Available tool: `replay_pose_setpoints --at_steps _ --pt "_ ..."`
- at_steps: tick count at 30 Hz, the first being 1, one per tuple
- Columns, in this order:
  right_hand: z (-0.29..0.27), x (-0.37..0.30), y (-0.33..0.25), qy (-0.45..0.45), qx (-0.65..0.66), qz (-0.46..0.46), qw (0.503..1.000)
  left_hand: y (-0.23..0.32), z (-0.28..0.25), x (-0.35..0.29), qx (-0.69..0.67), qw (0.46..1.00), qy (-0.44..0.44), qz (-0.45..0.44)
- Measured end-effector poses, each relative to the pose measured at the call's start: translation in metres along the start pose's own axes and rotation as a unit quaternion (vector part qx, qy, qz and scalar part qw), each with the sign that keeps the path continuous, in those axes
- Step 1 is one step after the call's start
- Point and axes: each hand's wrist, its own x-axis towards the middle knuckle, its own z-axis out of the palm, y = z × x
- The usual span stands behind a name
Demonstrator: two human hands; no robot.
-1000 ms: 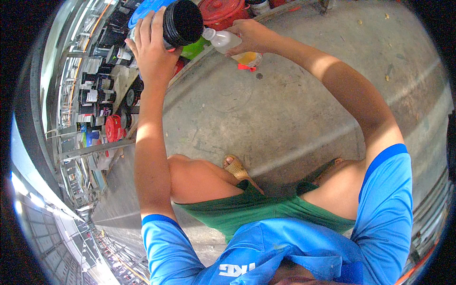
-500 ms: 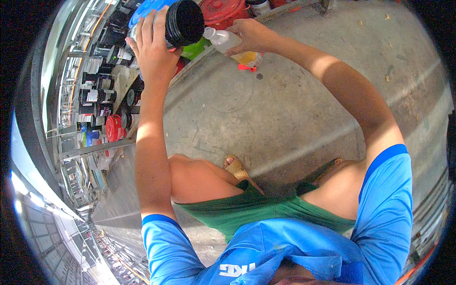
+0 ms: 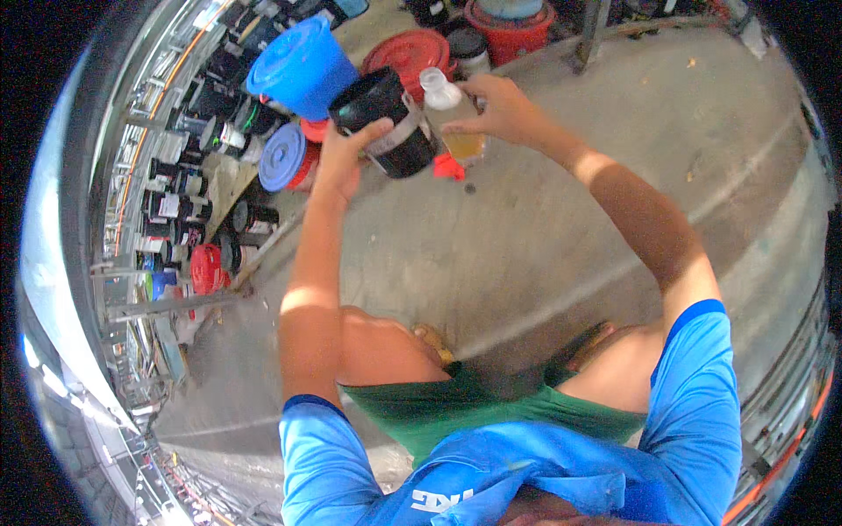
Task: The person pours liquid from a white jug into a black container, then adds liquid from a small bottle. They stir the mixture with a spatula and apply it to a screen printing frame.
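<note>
My left hand [image 3: 344, 159] is closed around the side of a black plastic tub [image 3: 405, 156], its thumb lying on the pale label band. The tub leans, with its wide mouth toward the upper left; its contents are too dark to make out. Close beside it, my right hand [image 3: 504, 110] grips a clear plastic bottle [image 3: 454, 114] without a visible cap. Yellowish liquid fills the bottle's lower part, and its neck points up. Tub and bottle are almost side by side; I cannot tell if they touch. Just below them shows a small red object [image 3: 449, 167].
A blue bucket [image 3: 307, 74], a red lidded tub [image 3: 408, 57] and a blue-lidded red tub [image 3: 285, 158] stand beyond my left hand. Farther right are a red bucket [image 3: 517, 39] and a metal post [image 3: 594, 35]. Shelves of black tubs [image 3: 180, 206] line the left.
The black tub has swung from lying sideways, mouth toward the bottle, to a more upright lean, and moved right and nearer. The bottle has turned more upright and shifted slightly right.
</note>
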Motion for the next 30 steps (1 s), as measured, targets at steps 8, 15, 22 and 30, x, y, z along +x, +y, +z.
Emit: replay_pose_setpoints --at_steps 8,15,22,30 --pt "-0.172 0.001 -0.08 0.028 0.011 0.138 0.99 0.037 0.039 -0.018 -0.228 0.952 -0.085 -0.187" --pt "-0.307 0.003 -0.213 -0.06 -0.041 0.227 0.971 0.061 0.004 -0.093 0.036 0.965 -0.134 -0.221" --pt "-0.392 0.039 -0.345 -0.061 0.091 0.275 0.955 0.249 0.052 -0.226 0.094 0.941 -0.216 -0.241" --pt "-0.41 0.172 -0.465 -0.084 0.13 0.222 0.963 0.465 0.016 -0.275 0.153 0.975 0.031 -0.158"
